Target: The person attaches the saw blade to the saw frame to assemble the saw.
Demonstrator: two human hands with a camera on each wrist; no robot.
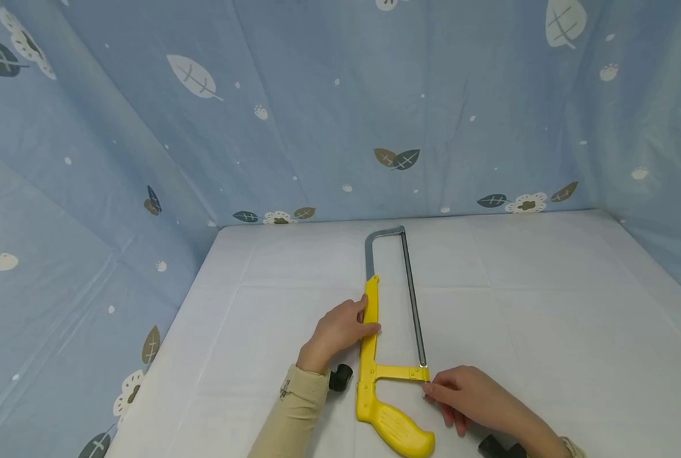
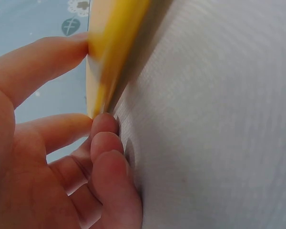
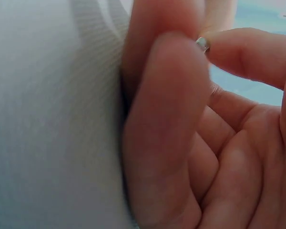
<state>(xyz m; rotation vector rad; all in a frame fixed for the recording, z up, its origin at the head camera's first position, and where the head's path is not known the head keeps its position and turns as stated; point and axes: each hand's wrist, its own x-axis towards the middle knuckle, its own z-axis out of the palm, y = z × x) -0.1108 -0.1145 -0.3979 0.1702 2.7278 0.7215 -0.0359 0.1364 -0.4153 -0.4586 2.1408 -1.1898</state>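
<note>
A hacksaw point(image 1: 367, 356) with a yellow frame and handle lies flat on the white cloth, its handle toward me. Its grey front bow points away, and the dark blade point(image 1: 413, 299) runs along the right side. My left hand point(image 1: 340, 327) holds the yellow spine between thumb and fingers; in the left wrist view the yellow frame point(image 2: 119, 43) shows at the fingertips. At the blade's near end, my right hand point(image 1: 472, 397) pinches a small metal screw point(image 3: 203, 44) below the yellow crosspiece. Most of that screw is hidden by the fingers.
White cloth point(image 1: 283, 267) covers the table. Behind and to the left hangs a blue curtain point(image 1: 317, 127) with leaf and flower prints. Black wrist cameras point(image 1: 340, 378) sit close to the cloth beside both wrists.
</note>
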